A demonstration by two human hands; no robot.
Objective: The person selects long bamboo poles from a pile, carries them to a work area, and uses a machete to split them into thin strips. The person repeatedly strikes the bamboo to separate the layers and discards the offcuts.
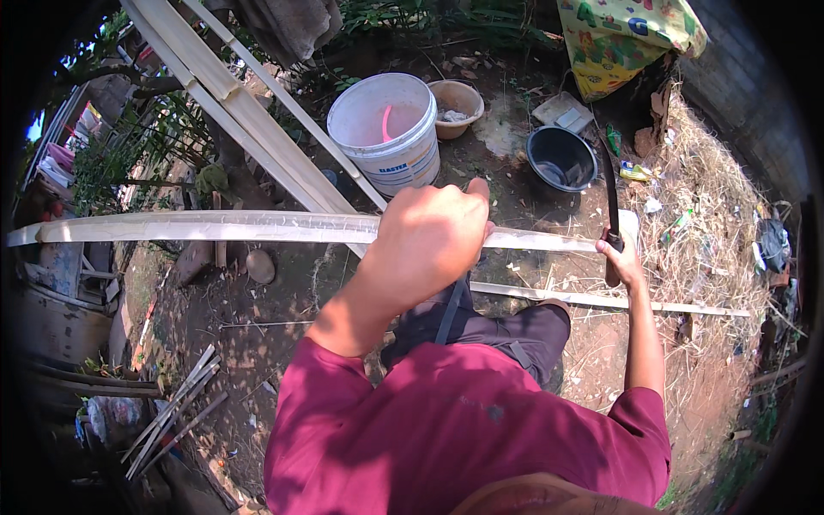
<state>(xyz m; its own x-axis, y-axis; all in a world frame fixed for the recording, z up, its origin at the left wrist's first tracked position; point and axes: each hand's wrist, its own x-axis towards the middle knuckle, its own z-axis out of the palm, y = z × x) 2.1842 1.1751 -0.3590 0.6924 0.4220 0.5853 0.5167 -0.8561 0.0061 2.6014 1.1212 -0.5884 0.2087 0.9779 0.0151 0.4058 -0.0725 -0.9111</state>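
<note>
Bamboo strip (215,227) gripped by left hand (432,236), right hand (620,257) holding knife (611,202)

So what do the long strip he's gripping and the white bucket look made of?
Long strip: looks like split bamboo, pale, matte, with a faint node ring. White bucket: probably plastic, smooth with a slight sheen and a moulded rim.

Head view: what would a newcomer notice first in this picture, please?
First comes the long pale bamboo strip crossing the picture from left to right, gripped near the middle by the left hand. At the right end, the right hand holds a dark-bladed knife upright against the strip. Behind them, on the bare ground, stand a white bucket and a dark basin.
</note>
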